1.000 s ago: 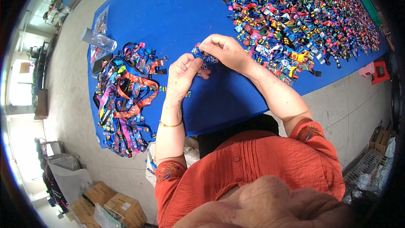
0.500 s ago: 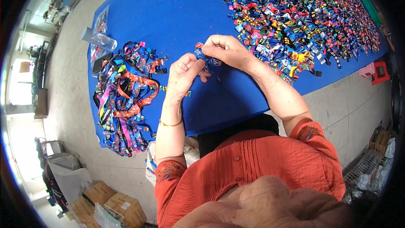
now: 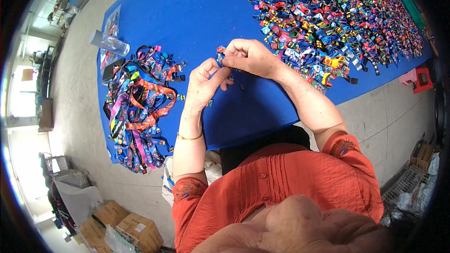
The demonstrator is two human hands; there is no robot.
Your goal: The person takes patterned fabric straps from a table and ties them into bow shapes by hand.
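Between my hands is a short blue patterned strap (image 3: 220, 55) with a bit of red at its top end. My left hand (image 3: 205, 80) pinches its lower part, thumb pressed against the fingers. Curled from the other side, my right hand (image 3: 251, 58) grips it too, and the fingertips of both hands meet. The fingers cover much of the strap. Left of my hands lies a heap of long printed straps (image 3: 140, 107) in blue, orange, purple and black. To the right, many short looped straps (image 3: 323, 23) are spread in a dense layer.
A blue cloth (image 3: 197, 14) covers the table. At its left edge lie a clear plastic bottle or tube (image 3: 112, 44) and a plastic bag (image 3: 111, 23). Cardboard boxes (image 3: 138, 232) sit on the floor at lower left, and a red stool (image 3: 423, 80) stands at the right.
My right hand's fingers have shifted slightly down and left, and the thumb now meets my left fingertips. The strap between them has turned a little. The heaps have not moved.
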